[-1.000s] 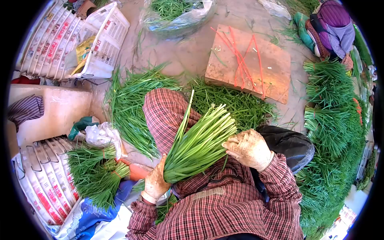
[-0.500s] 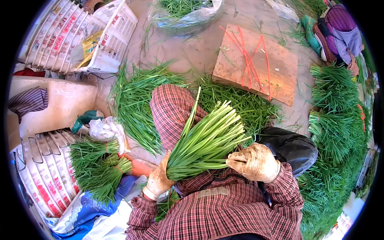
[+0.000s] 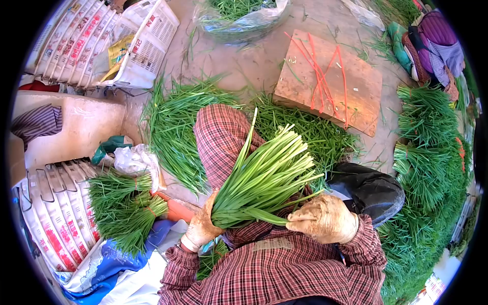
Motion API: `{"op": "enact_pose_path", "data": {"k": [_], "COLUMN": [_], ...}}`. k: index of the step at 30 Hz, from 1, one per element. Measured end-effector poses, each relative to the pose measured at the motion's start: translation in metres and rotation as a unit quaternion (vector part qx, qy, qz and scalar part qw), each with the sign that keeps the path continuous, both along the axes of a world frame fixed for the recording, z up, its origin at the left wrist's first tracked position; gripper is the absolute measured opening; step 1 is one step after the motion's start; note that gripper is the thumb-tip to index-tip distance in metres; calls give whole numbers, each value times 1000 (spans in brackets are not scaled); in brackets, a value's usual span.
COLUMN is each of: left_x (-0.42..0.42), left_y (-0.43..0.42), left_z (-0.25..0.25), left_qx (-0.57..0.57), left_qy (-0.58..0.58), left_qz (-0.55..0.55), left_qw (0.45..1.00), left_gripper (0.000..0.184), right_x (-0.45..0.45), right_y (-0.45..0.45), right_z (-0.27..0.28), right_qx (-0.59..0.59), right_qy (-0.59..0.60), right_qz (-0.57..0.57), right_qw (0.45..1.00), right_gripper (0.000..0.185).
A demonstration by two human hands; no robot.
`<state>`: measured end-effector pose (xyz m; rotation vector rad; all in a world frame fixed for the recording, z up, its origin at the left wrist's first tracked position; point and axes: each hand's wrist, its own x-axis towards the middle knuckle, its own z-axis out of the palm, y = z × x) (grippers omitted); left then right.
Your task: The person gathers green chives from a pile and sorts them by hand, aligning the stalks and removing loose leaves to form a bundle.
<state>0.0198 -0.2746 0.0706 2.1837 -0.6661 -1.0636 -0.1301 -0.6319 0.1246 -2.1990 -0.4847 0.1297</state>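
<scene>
My left hand point(image 3: 202, 222), in a soiled pale glove, is wrapped around the leafy end of a loose bunch of garlic chives point(image 3: 269, 175). The pale cut stems fan out up and to the right, and one stalk sticks up apart from the others. My right hand point(image 3: 325, 219), gloved too, is closed in a pinch on the tip of a chive leaf point(image 3: 272, 218) that stretches across from the bunch. Loose chives point(image 3: 178, 132) lie on the floor beyond my bent knee, and more are heaped below the wooden board.
A wooden board point(image 3: 330, 76) carries several red ties point(image 3: 317, 76). Tied chive bundles point(image 3: 427, 168) are piled along the right, and others point(image 3: 127, 208) lie at left. White crates point(image 3: 145, 46) are stacked upper left. A plastic bag of greens point(image 3: 241, 25) stands at the back.
My right hand has pulled slightly, and the pinched leaf now stands more apart from the bunch, lower than the other leaves. My left hand keeps its hold. The view has shifted slightly.
</scene>
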Motion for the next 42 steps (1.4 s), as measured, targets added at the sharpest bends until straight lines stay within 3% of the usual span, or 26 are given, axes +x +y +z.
{"op": "enact_pose_path", "data": {"k": [3, 6, 10, 15, 17, 19, 21, 23, 25, 31, 32, 33, 34, 35, 37, 39, 40, 41, 42], "left_x": [-1, -4, -7, -7, -7, -6, -5, -6, -6, -5, -5, -4, -2, -1, 0, 1, 3, 2, 1], "left_y": [-2, -4, -1, -5, -4, -4, -4, -3, -1, -3, -2, -2, -2, -2, 0, 1, 0, 0, 1], "left_z": [4, 5, 3, 9, 8, 9, 10, 8, 4, 2, 1, 1, 1, -1, -2, 0, 0, 0, 1], "left_qx": [10, 19, 16, 21, 16, 20, 19, 19, 18, 26, 26, 20, 12, 9, -23, -12, -2, -3, -1], "left_qy": [-16, -40, -106, -114, -121, -121, -117, -111, -121, -121, -122, -116, -111, -111, -90, -66, -42, -45, -33], "left_qz": [-7, -12, -36, -36, -34, -41, -39, -36, -40, -46, -45, -44, -46, -47, -35, -31, -24, -20, -20], "left_qw": [1000, 999, 994, 993, 992, 992, 992, 993, 992, 991, 991, 992, 993, 993, 995, 997, 999, 999, 999], "left_gripper": [107, 105, 102, 101, 101, 100, 100, 100, 100, 97, 97, 97, 96, 96, 98, 99, 100, 100, 102], "right_x": [0, -3, -10, -11, -10, -11, -14, -24, -29, -26, -21, -13, -20, -20, -36, -44, -47, -37, -29], "right_y": [2, 9, 10, 7, 4, 0, 3, 4, 2, -14, -22, -18, -27, -36, -81, -90, -87, -79, -62], "right_z": [-2, -12, -26, -28, -18, -19, -26, -35, -43, -47, -42, -23, -22, -6, -21, -15, -14, -11, -6], "right_qx": [6, 132, 161, 195, 258, 266, 338, 484, 548, 532, 589, 528, 592, 536, 569, 285, 27, -208, -256], "right_qy": [-43, 17, 99, 164, 247, 252, 207, 242, 177, 55, 14, -14, -34, -47, -120, -25, 67, -17, -48], "right_qz": [26, -44, -93, -154, -202, -187, -192, -232, -248, -296, -286, -391, -413, -438, -357, -550, -560, -437, -384], "right_qw": [999, 990, 978, 955, 912, 912, 898, 809, 779, 791, 756, 753, 691, 720, 731, 785, 825, 875, 886], "right_gripper": [43, 36, 23, 29, 31, 31, 29, 27, 27, 24, 18, 28, 29, 30, 23, 19, 29, 30, 35]}}
